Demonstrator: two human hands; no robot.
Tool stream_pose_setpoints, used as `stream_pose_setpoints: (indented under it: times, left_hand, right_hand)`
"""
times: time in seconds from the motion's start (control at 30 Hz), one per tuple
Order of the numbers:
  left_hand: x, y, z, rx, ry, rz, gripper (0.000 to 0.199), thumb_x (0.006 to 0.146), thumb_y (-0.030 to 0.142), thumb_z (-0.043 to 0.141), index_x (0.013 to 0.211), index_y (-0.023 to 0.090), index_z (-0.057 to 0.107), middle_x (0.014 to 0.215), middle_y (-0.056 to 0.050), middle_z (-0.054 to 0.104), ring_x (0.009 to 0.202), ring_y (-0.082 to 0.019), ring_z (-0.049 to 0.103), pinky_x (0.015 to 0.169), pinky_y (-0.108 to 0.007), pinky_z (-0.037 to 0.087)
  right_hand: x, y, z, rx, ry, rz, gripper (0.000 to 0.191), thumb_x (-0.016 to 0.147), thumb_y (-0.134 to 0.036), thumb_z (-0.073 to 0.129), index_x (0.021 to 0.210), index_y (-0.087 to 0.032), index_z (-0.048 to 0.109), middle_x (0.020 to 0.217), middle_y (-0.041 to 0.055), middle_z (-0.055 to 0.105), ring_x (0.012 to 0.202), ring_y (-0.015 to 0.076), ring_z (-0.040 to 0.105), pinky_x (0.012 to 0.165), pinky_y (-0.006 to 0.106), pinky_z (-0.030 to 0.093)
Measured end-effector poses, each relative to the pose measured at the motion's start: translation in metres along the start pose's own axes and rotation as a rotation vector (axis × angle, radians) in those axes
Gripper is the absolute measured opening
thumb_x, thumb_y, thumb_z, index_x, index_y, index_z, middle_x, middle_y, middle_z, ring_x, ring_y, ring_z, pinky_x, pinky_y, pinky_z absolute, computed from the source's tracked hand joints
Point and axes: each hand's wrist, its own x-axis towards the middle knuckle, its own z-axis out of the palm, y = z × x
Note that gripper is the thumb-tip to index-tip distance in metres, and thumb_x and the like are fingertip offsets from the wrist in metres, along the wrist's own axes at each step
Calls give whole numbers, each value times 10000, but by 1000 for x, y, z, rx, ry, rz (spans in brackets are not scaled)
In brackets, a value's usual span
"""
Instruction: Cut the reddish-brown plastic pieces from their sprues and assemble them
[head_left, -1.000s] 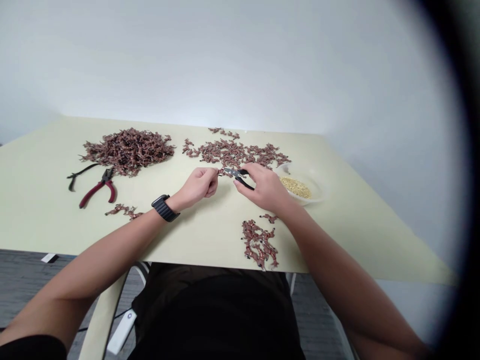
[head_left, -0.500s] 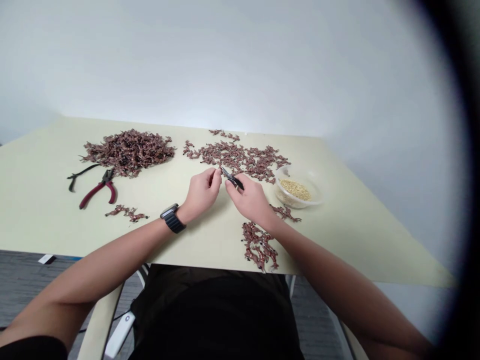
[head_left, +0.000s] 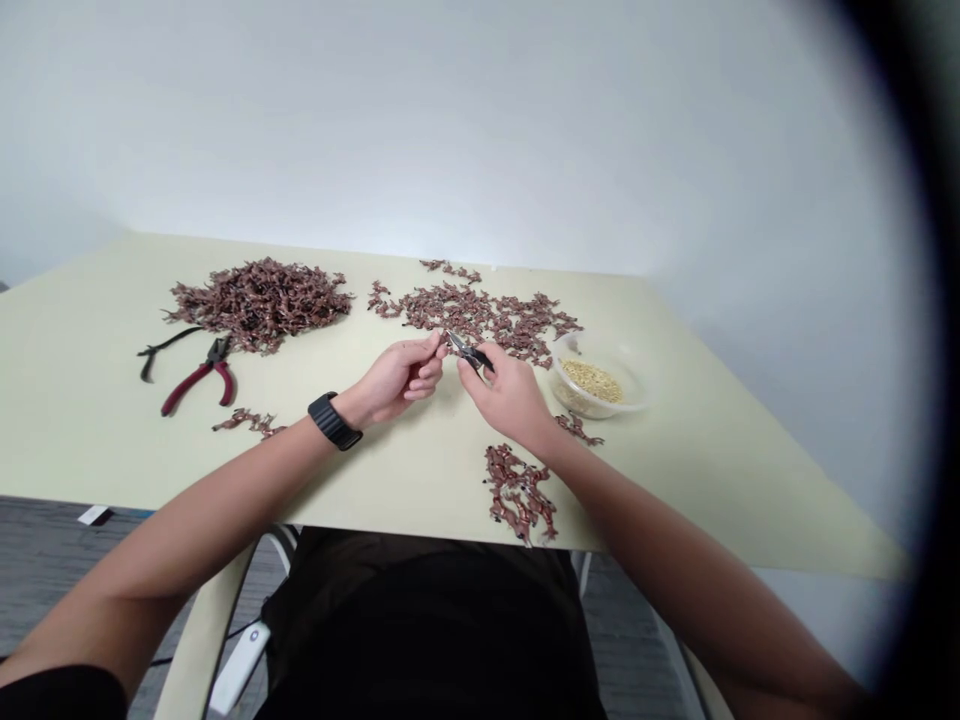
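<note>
My left hand is closed in a pinch on a small brown figurine, mostly hidden by the fingertips; its palm is turned partly up. My right hand is wrapped round the dark handles of small pliers. The pliers' metal jaws point up and left, right by the left fingertips; whether they touch the figurine I cannot tell. Just beyond both hands, many brown animal-like figurines lie spread in a loose layer. To the right of the right hand stands a clear plastic bowl holding small golden bits.
A tall heap of brown figurines lies at the back left. Red-handled pliers and a thin black tool are in front of it. Several figurines lie near the front edge, a few others by my left forearm.
My left hand has rolled so its palm and curled fingers show, and its wrist has shifted left. My right hand with the pliers has moved slightly right.
</note>
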Motion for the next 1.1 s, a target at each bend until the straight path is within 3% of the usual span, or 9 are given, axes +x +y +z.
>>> stream_pose_setpoints:
  times: [0.13,0.27,0.43,0.57,0.67,0.77,0.83,0.93,1.1]
  left_hand:
    - [3,-9,-3,166,30,128,420,978,534,709,824,166,578,610,50,455,472,-56,272,459,-222,163]
    - [5,-18,-1,463,126,268,504,1005,638,616,812,173,604,620,22,537,483,-82,359,487,-245,260]
    - [5,-21,-7,1088,322,581,499,1093,499,502,710,184,562,625,-10,574,556,-120,433,595,-281,315]
    - [6,-16,-16,1261,316,702,407,1087,446,517,766,196,540,647,-5,551,564,-128,396,600,-292,286]
    - [6,-10,-14,1080,296,611,446,1081,515,520,779,192,576,650,-10,571,570,-125,442,594,-280,315]
    - [5,-6,-8,640,171,359,484,1047,610,553,805,192,584,592,22,520,485,-100,378,504,-258,276]
    - [4,-5,-6,364,57,220,469,1015,615,615,810,196,562,560,49,468,444,-82,288,452,-244,204]
    - [3,-4,-6,162,-18,135,430,989,544,692,789,192,548,527,65,417,437,-71,241,430,-229,157]
    - [1,-2,-6,133,-34,89,427,984,503,708,756,183,541,516,56,424,429,-62,258,413,-212,173]
  right_hand:
    - [0,0,2,88,-51,58,335,1003,-565,561,945,-240,615,757,-3,608,659,174,494,628,310,346]
    - [1,-6,6,353,-121,159,382,981,-597,576,852,-238,584,729,-10,517,660,162,446,573,288,340]
    - [1,-20,-5,914,-428,493,408,936,-632,634,877,-242,531,689,-75,251,545,107,131,456,247,98]
    - [4,-25,-19,1086,-620,587,420,929,-630,622,875,-222,533,713,-77,229,571,107,57,456,250,44]
    - [5,-19,-23,875,-493,479,425,958,-646,559,878,-229,547,702,-64,271,561,116,121,468,260,102]
    - [6,-6,-21,379,-202,166,367,977,-592,580,879,-238,568,713,-26,429,608,145,338,546,287,271]
    - [6,3,-20,95,-81,-19,296,984,-531,608,946,-237,602,750,-9,516,680,170,441,640,313,342]
    - [8,12,-20,-75,-37,-168,263,1004,-477,598,1068,-224,627,839,21,596,750,196,514,723,338,390]
    - [10,16,-23,-164,13,-307,272,1025,-444,580,1151,-208,627,1036,95,688,876,242,602,794,362,441]
